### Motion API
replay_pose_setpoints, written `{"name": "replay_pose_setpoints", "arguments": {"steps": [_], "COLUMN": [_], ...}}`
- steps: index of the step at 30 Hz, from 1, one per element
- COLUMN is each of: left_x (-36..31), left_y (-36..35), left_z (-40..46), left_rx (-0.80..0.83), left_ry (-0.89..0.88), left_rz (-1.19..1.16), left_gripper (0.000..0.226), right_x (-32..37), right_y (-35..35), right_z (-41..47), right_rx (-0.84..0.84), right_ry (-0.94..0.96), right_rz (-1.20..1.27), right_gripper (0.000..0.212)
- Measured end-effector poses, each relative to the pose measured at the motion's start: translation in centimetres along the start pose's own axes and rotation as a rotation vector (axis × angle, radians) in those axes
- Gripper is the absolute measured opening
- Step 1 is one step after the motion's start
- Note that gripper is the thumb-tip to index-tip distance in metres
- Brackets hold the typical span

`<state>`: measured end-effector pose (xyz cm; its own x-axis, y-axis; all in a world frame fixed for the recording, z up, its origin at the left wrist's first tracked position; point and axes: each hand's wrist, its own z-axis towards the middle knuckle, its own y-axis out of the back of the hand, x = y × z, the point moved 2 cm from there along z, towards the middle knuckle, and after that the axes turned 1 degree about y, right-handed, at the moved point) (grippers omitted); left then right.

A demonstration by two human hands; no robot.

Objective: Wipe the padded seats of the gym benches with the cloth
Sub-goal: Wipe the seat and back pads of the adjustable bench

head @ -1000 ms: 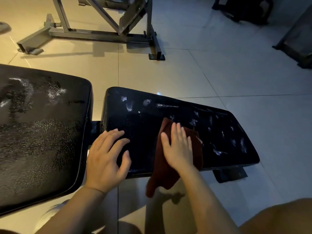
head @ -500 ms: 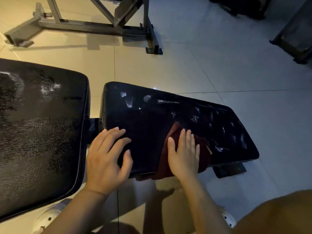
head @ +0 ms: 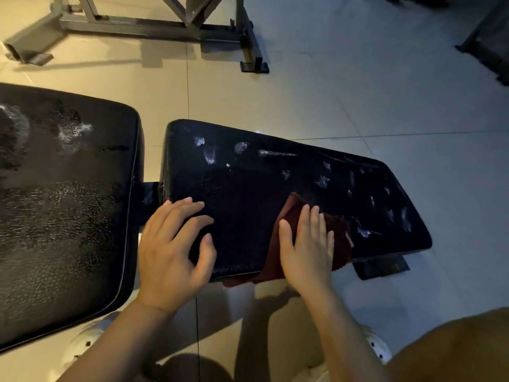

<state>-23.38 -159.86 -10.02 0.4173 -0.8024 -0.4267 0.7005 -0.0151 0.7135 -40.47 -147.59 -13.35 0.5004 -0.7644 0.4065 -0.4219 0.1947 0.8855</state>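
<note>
A black padded seat (head: 248, 172) of a gym bench lies across the middle, marked with pale smears toward its right end. My right hand (head: 308, 246) presses flat, fingers straight, on a dark red cloth (head: 337, 230) near the seat's front edge; part of the cloth hangs over that edge. My left hand (head: 173, 249) rests on the seat's near left corner with fingers spread and slightly bent, holding nothing. A larger black back pad (head: 63, 205) fills the left side, with pale streaks on it.
A grey metal frame (head: 154, 24) of another machine stands on the tiled floor behind the bench. Dark equipment (head: 487, 42) sits at the upper right. The bench's foot (head: 381, 267) pokes out under the seat's right end. My white shoes and a knee show at the bottom.
My right hand has slid the cloth rightward along the seat's front part and gathered it up onto the pad, so less hangs below. My left hand has stayed in place.
</note>
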Motion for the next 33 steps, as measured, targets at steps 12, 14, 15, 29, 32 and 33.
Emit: {"name": "replay_pose_setpoints", "arguments": {"steps": [12,14,15,29,32,33], "left_x": [-0.1,-0.1,-0.1,0.1,0.0,-0.1], "left_y": [0.1,0.1,0.1,0.1,0.1,0.1], "left_z": [0.0,-0.1,-0.1,0.1,0.1,0.1], "left_rx": [0.003,0.014,0.020,0.004,-0.002,0.000], "left_ry": [-0.023,-0.008,0.001,-0.058,-0.055,-0.052], "left_rz": [0.011,0.013,0.017,0.022,0.034,0.045], "left_gripper": [0.032,0.032,0.032,0.036,0.036,0.036], "right_x": [-1.6,-0.2,0.3,-2.6,-0.7,-0.6], "right_y": [1.4,0.4,0.1,1.9,0.4,0.3], "right_z": [3.9,0.7,-0.5,5.1,-0.3,-1.3], "right_rx": [-0.023,-0.020,-0.010,-0.014,-0.012,0.003], "right_ry": [-0.227,-0.139,-0.097,-0.309,-0.160,-0.119], "right_rz": [0.019,0.012,0.008,0.033,0.001,-0.010], "right_gripper": [0.071,0.072,0.071,0.071,0.071,0.071]}}
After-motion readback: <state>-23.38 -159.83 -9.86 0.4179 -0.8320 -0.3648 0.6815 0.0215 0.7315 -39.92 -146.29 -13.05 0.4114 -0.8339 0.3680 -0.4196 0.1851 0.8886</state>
